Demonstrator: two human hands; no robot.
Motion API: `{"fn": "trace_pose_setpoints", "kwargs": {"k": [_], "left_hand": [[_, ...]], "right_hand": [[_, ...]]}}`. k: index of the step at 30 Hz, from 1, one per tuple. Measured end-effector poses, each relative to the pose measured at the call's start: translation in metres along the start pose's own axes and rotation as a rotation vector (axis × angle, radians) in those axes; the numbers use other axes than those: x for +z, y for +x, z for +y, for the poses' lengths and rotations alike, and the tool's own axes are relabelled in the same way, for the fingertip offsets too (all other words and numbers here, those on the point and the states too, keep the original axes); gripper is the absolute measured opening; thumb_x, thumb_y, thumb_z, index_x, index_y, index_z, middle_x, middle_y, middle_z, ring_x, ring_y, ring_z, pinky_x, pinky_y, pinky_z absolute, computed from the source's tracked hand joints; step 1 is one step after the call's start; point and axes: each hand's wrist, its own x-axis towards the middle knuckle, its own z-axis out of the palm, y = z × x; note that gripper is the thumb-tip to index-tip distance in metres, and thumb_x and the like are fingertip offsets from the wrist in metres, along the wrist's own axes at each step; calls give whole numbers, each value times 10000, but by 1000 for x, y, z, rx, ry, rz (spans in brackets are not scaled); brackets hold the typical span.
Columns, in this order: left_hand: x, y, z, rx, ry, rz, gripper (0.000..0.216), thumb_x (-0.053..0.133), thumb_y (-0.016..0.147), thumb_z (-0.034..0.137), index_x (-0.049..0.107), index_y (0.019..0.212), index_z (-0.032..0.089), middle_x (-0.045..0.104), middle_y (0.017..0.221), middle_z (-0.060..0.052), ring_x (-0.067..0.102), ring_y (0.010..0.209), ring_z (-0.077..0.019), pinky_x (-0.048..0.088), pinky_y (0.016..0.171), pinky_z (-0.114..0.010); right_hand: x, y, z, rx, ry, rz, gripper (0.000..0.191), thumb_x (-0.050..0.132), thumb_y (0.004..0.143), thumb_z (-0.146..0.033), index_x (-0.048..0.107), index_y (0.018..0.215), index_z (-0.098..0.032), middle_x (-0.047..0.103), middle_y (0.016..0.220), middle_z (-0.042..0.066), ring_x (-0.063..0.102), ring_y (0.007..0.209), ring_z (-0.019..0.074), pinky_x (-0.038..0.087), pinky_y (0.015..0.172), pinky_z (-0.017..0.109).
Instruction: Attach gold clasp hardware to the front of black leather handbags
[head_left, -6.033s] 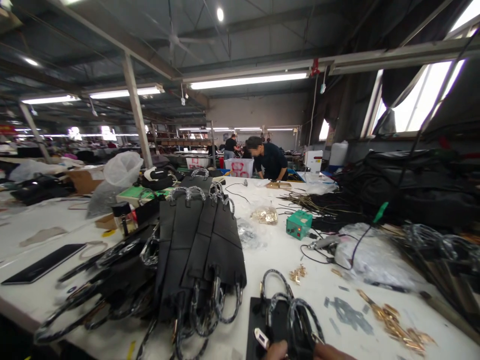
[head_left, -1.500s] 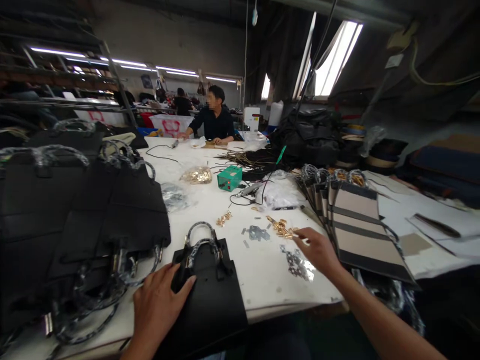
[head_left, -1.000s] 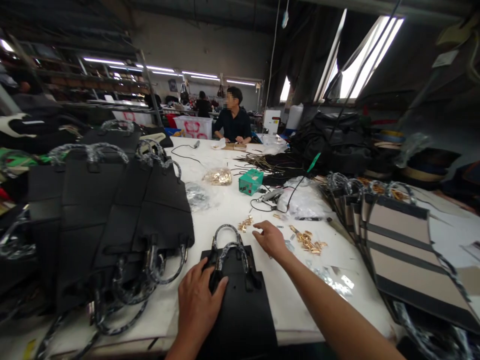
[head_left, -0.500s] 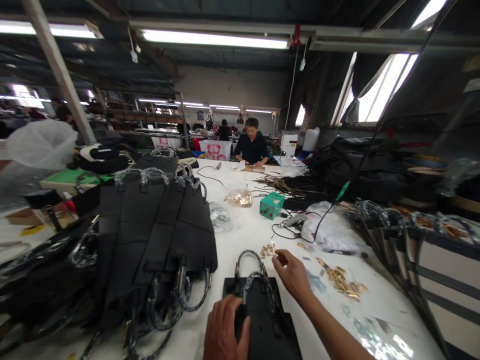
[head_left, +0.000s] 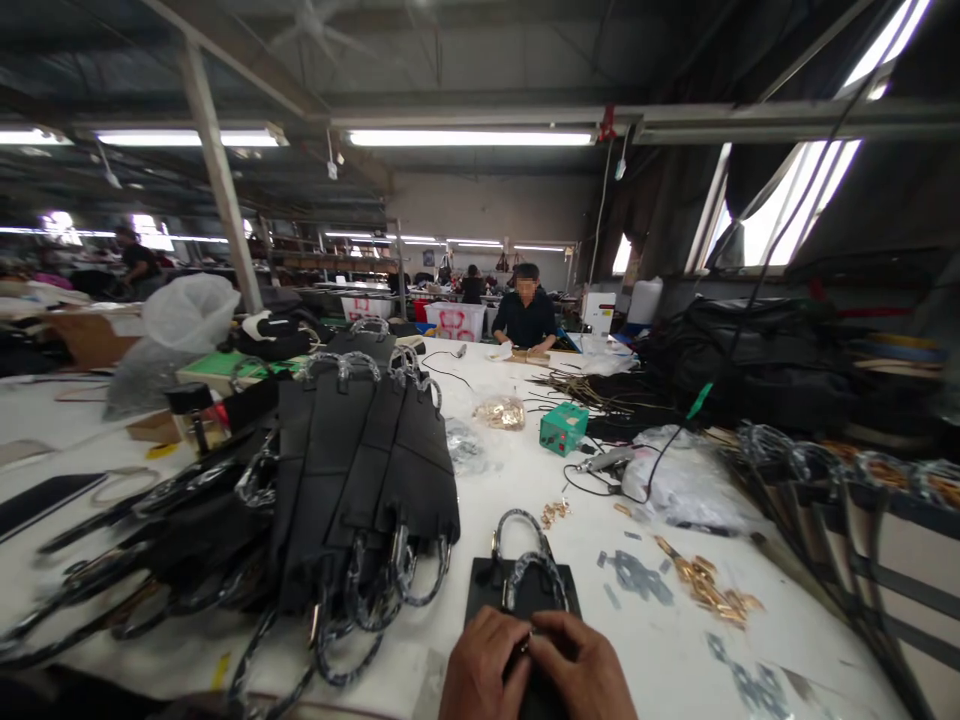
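My left hand (head_left: pixel 480 668) and my right hand (head_left: pixel 589 668) meet at the bottom edge, fingers curled over a flat black bag panel (head_left: pixel 521 597) with wrapped handles (head_left: pixel 525 555). Between their fingertips sits a small bright piece, too small to name. A little heap of gold fittings (head_left: pixel 555 513) lies just beyond the panel. More gold fittings (head_left: pixel 709 590) are scattered to the right.
A stack of black bag panels (head_left: pixel 360 480) lies to the left on the white table (head_left: pixel 525 470). Standing bags (head_left: pixel 862 520) line the right edge. A green box (head_left: pixel 563 428), a corded tool (head_left: pixel 607 461) and plastic wrap (head_left: pixel 686 485) sit farther back. A person (head_left: pixel 527 320) works at the far end.
My right hand drew back from the gold fittings to the black panel and joined my left hand. The view swung left and tilted up.
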Motion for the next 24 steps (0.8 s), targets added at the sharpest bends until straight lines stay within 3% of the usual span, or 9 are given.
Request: {"fn": "trace_pose_setpoints", "kwargs": {"k": [6, 10, 17, 24], "left_hand": [[-1, 1, 0, -186, -119, 4, 183, 590, 800, 115, 674, 905, 238, 694, 860, -39, 663, 818, -192, 541, 726, -293], [-1, 0, 0, -234, -158, 27, 141, 594, 820, 137, 673, 887, 232, 684, 846, -26, 661, 817, -178, 532, 736, -272], [1, -4, -5, -168, -160, -13, 183, 603, 838, 142, 666, 988, 226, 688, 896, -27, 661, 846, -159, 524, 761, -244], [0, -4, -7, -173, -132, -60, 148, 601, 845, 152, 671, 955, 222, 677, 876, -27, 653, 835, -160, 515, 756, -243]], "right_hand": [[15, -2, 21, 24, 77, 144, 319, 686, 690, -538, 750, 779, -238, 745, 754, 21, 700, 741, 260, 549, 722, 317], [18, -3, 25, -26, 45, 113, 395, 637, 731, -623, 733, 694, -242, 716, 698, 10, 669, 697, 230, 516, 665, 278], [20, -5, 25, -123, 5, 142, 488, 623, 755, -665, 661, 619, -199, 634, 632, 8, 586, 620, 163, 455, 600, 215], [20, -3, 35, -270, -24, 130, 420, 617, 824, -571, 652, 614, -209, 620, 634, 0, 587, 607, 142, 450, 604, 201]]}}
